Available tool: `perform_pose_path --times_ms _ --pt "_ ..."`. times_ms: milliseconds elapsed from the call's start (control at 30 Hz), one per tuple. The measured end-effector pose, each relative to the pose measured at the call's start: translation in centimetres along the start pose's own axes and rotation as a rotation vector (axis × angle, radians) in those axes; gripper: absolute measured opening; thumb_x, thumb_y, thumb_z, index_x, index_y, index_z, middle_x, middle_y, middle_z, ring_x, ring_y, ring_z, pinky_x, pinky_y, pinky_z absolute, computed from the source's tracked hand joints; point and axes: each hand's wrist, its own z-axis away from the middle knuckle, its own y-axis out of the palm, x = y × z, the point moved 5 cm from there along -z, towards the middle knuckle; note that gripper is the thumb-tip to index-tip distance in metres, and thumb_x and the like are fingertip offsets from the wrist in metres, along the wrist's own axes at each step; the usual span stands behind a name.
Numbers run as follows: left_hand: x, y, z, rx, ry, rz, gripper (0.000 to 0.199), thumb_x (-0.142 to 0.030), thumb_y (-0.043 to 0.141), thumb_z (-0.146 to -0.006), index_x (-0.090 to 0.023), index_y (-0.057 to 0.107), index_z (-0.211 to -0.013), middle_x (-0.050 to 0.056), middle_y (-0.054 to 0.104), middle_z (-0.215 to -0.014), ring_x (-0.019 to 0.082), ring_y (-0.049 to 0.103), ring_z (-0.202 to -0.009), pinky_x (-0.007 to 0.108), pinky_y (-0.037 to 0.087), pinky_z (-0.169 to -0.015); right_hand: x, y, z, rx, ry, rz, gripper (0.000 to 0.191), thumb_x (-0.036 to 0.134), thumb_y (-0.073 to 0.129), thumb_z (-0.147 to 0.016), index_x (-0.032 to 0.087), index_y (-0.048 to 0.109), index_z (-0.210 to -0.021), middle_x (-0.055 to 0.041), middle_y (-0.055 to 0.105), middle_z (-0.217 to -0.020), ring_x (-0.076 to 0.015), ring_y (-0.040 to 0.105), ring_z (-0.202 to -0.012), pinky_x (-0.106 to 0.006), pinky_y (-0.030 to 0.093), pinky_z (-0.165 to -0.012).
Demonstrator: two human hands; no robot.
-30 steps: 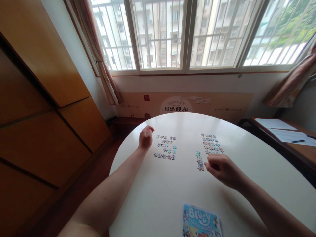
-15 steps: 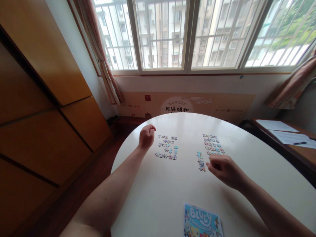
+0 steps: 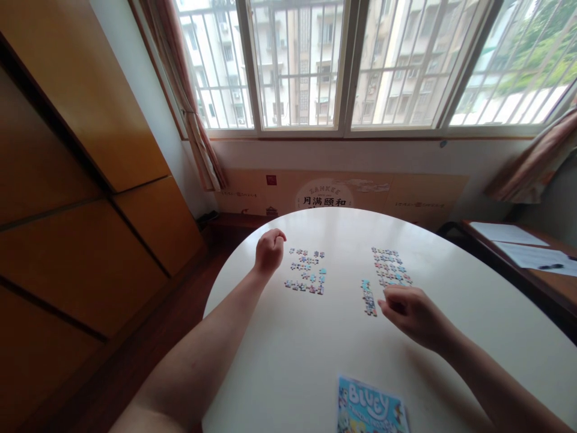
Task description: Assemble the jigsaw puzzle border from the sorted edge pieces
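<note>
My left hand (image 3: 270,249) is curled into a fist on the white table, just left of a loose group of jigsaw pieces (image 3: 304,287). Those pieces lie in broken rows, with gaps between some of them. On the right, my right hand (image 3: 408,310) is also closed in a loose fist, and nothing shows in its fingers. Close by its thumb side is a short joined strip of puzzle pieces (image 3: 368,299). Beyond this hand, several more rows of jigsaw pieces (image 3: 388,264) are laid out, partly hidden at the near end.
A blue Bluey picture sheet or box (image 3: 372,406) lies at the near edge of view on the round white table (image 3: 288,361). To the right, papers (image 3: 532,258) and a pen rest on a brown desk. Wooden cabinets (image 3: 81,258) stand left; a barred window is ahead.
The whole view has shifted slightly, so the table and its contents sit a little lower. Both fists keep their places beside the puzzle pieces.
</note>
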Motion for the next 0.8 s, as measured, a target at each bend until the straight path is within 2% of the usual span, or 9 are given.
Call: perform_pose_path --times_ms 367,600,800 --pt "0.5 0.1 0.1 0.002 -0.038 -0.021 0.021 -0.02 0.04 -0.078 -0.022 0.057 -0.066 0.002 0.063 -0.071 0.022 0.06 -0.077 0.033 0.044 -0.073 0.0 0.2 0.0 0.02 0.002 0.013 0.04 0.02 0.052 -0.088 0.021 0.019 -0.065 0.0036 0.034 -0.059 -0.0105 0.031 -0.056 -0.026 0.027 -0.055" --pt "0.9 0.2 0.0 -0.011 -0.042 -0.036 0.021 -0.018 0.04 -0.079 -0.022 0.057 -0.066 0.002 0.063 -0.069 0.022 0.06 -0.074 0.032 0.044 -0.07 0.0 -0.1 0.0 -0.015 0.006 0.013 0.04 0.022 0.051 -0.089 0.021 0.019 -0.065 0.0038 0.032 -0.058 -0.0106 0.031 -0.055 -0.026 0.027 -0.054" --pt "1.2 0.3 -0.1 -0.045 -0.035 -0.054 0.02 -0.017 0.04 -0.079 -0.022 0.057 -0.068 0.003 0.064 -0.073 0.022 0.061 -0.079 0.032 0.045 -0.076 0.0 -0.1 0.0 -0.006 -0.002 0.019 0.04 0.023 0.051 -0.09 0.021 0.019 -0.064 0.0038 0.034 -0.058 -0.0106 0.032 -0.055 -0.026 0.027 -0.055"
